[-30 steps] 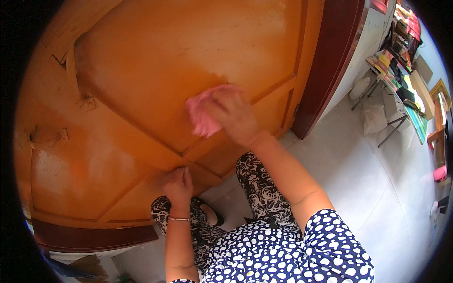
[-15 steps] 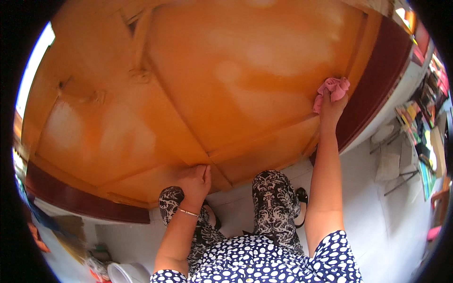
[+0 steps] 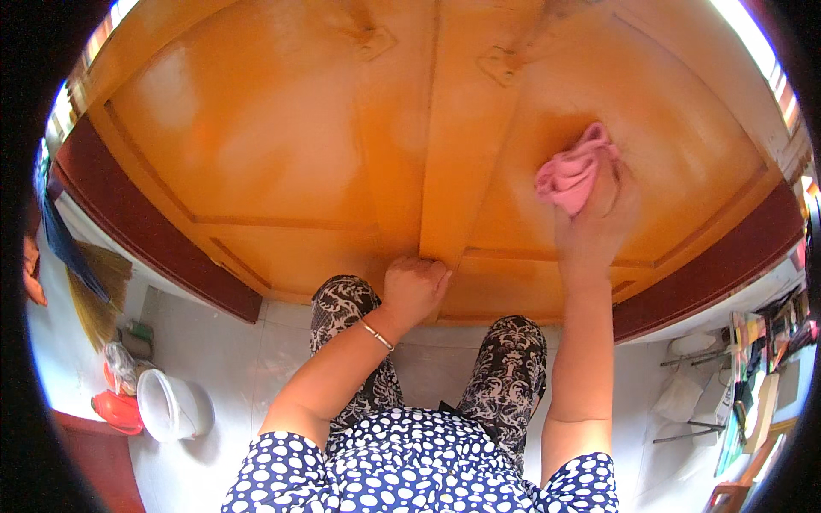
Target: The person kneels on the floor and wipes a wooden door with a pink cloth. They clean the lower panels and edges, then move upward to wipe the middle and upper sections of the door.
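A glossy orange wooden double door [image 3: 282, 145] fills the upper view. My right hand [image 3: 599, 218] presses a crumpled pink cloth [image 3: 571, 171] flat against the right door leaf. My left hand [image 3: 414, 286], with a thin bracelet at the wrist, grips the lower edge of the centre strip where the two leaves meet. My legs in black-and-white patterned trousers stand just below the door.
A dark red door frame [image 3: 145, 231] flanks both sides. At lower left stand a white bucket [image 3: 167, 406], a red object [image 3: 115, 410] and a straw broom [image 3: 94, 291]. At the right edge a metal rack [image 3: 753, 350] holds books and papers. The floor is pale tile.
The view has swung so both door leaves now show. My right hand with the cloth has moved onto the right leaf's panel. My left hand has shifted to grip the centre strip.
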{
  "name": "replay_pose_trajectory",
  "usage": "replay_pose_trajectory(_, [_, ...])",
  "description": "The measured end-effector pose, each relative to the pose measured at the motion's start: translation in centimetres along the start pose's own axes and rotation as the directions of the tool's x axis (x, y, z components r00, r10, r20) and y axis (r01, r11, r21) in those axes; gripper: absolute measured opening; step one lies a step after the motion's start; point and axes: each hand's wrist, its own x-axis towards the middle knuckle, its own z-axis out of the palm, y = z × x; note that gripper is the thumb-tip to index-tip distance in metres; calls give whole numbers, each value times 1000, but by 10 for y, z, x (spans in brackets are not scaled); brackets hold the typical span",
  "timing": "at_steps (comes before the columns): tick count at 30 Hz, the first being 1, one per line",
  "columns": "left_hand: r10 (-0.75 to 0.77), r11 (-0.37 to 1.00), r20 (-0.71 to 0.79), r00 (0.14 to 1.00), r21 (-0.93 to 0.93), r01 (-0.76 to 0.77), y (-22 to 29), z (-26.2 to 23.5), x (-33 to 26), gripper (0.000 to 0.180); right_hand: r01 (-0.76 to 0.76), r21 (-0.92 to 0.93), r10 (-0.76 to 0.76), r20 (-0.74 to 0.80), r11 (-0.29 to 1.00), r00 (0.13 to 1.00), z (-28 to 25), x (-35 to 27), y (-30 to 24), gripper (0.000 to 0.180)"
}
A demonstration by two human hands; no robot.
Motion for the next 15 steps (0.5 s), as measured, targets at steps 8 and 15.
replay_pose_trajectory(8, [-23,1000,53,998,-16,24,-12,15,-11,20,171,46,-177,198,984,964,25,-59,-25,43])
replay_pose_trajectory(15, [-97,994,130,987,-40,103,-25,27,-20,24,-79,184,-56,629,980,775,20,-128,-44,49])
